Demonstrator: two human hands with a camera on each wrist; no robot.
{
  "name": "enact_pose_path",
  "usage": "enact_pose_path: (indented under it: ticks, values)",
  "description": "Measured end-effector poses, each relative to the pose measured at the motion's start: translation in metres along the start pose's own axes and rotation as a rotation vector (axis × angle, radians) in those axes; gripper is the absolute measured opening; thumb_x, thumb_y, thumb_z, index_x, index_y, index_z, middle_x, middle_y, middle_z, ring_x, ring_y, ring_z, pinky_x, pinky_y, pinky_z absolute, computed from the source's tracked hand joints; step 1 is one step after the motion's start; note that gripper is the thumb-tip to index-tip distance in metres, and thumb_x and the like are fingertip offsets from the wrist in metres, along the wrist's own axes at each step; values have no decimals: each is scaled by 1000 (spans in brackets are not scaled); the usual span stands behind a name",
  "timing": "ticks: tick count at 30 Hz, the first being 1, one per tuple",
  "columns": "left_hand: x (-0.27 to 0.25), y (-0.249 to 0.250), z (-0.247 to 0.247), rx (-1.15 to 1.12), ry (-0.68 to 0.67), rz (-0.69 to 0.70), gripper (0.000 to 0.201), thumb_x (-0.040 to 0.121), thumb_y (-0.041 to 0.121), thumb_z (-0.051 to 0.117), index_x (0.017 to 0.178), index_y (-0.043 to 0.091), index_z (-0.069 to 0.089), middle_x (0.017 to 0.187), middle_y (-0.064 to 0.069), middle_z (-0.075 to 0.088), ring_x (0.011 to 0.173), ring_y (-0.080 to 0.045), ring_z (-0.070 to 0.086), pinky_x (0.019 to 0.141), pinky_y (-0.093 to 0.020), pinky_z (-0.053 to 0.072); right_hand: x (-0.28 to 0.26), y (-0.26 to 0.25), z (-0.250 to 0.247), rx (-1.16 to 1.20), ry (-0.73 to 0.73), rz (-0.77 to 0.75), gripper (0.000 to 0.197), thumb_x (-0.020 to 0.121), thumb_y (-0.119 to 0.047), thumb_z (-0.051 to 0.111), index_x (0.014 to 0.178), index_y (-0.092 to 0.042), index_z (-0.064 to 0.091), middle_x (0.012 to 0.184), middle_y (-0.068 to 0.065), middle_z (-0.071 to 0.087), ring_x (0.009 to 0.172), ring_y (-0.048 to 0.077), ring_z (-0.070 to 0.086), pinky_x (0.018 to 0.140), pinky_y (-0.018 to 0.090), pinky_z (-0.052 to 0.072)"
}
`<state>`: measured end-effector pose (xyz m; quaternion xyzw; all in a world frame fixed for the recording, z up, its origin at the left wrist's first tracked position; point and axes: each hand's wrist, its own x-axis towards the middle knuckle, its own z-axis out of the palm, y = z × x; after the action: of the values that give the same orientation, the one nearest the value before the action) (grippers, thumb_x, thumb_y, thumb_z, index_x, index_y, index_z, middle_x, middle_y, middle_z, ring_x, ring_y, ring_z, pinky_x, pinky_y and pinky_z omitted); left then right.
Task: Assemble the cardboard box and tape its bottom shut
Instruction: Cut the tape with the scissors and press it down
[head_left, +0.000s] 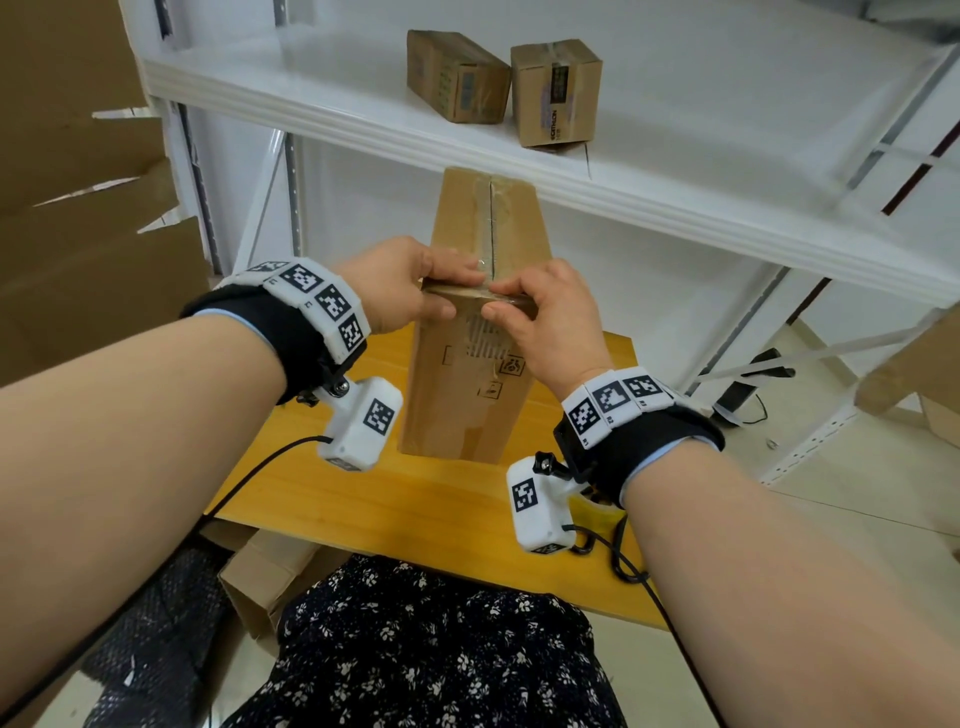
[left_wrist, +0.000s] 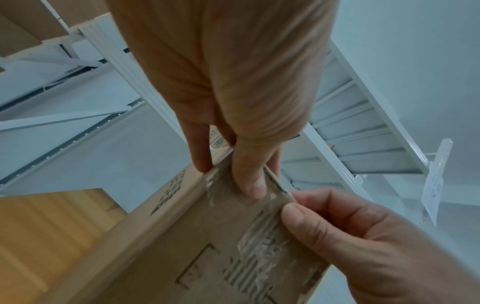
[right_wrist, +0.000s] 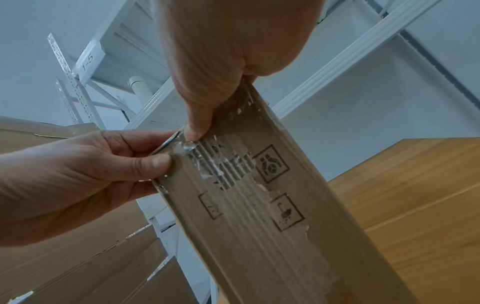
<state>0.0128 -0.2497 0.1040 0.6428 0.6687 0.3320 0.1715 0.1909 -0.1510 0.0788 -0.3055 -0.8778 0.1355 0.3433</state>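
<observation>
The cardboard box (head_left: 470, 364) stood upright on the wooden table (head_left: 447, 499) in front of me, its taped end turned up. A strip of clear tape (head_left: 492, 228) ran along the seam of the closed flaps and folded over the near edge onto the side facing me. Both my hands were on that near edge. My left hand (head_left: 410, 286) pinched the corner, fingers laid on top and thumb (left_wrist: 250, 181) pressed flat against the side. My right hand (head_left: 545, 317) pinched the same edge just beside it, thumb (right_wrist: 193, 128) bearing down on the crinkled tape end (right_wrist: 187, 147) — so both were clamped on the box, neither free.

By my reckoning the sealing was nearly done and this was the smoothing of the tail. The face there was already torn, its ribbed core (right_wrist: 223, 164) bared around the printed handling symbols (right_wrist: 271, 163), and tape would not bond well to that. The thing to do was rub the thumb outward from the fold with steady pressure, chasing bubbles toward the free end — not lifting and re-sticking, which would strip more paper. My left hand needed to brace the edge so the box did not tip or slide. Pressing too hard on the upper face could bow the flaps inward and open the seam.

On the white shelf (head_left: 363, 98) behind, two small boxes (head_left: 504, 85) sat well apart from the work.
</observation>
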Motion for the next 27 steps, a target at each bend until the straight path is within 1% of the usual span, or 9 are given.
enact_pose_path:
  ticks: [3,10,13,16,18,20,23,25,27]
  values:
    - [3,-1,0,56,-14,-2,56,85,1,67,133,26,57,146,13,45,141,-4,29,113,-20,12,0,-1,-1,-6,-7,10,23,88,-36,75,108,-25,73,100,-9,48,109,21,53,101,46,45]
    - [3,8,-18,204,-203,-24,66,87,-4,62,141,30,47,152,18,32,143,-1,20,111,-19,5,-4,-2,0,-23,13,-10,23,89,-33,73,109,-23,73,102,-8,50,109,23,54,100,45,44]
    - [4,12,-13,162,-141,-51,56,84,23,73,135,34,54,149,19,39,139,-4,32,116,-26,15,-3,-2,1,-22,18,2,23,89,-33,73,109,-22,74,101,-7,50,108,23,53,99,44,44]
    - [3,11,9,73,146,-103,53,64,61,76,111,38,69,127,21,61,121,-5,53,110,-36,36,-2,-3,2,-46,17,-1,21,91,-34,71,109,-22,73,101,-7,49,107,23,53,99,43,44]
    - [3,10,25,116,287,-90,55,56,73,68,100,40,71,110,21,68,109,-7,59,102,-43,43,-3,-2,1,-70,8,-11,21,93,-33,69,110,-23,73,103,-6,50,107,23,53,98,42,44]
    - [3,12,30,160,331,-63,46,62,66,72,98,38,72,100,16,70,100,-11,62,95,-44,47,-3,1,-3,-77,-24,-27,22,93,-31,68,114,-24,72,105,-5,52,108,22,52,99,41,44]
    - [2,16,25,198,297,-46,34,71,47,79,100,30,73,93,8,71,90,-15,63,85,-37,51,0,2,-12,-80,-118,-59,32,92,-20,69,122,-27,71,109,-7,53,113,21,52,104,42,42]
    - [3,18,23,219,280,-45,34,73,43,79,102,26,73,95,6,71,91,-15,63,84,-34,51,1,4,-16,-119,-143,-60,39,92,-16,69,129,-30,68,126,-2,58,125,23,49,111,45,37]
    - [4,18,23,225,301,-54,36,73,43,79,104,26,72,101,7,71,95,-13,62,86,-32,50,-3,9,-17,-148,-148,-1,45,95,-19,66,138,-31,61,152,2,48,143,25,37,122,45,26]
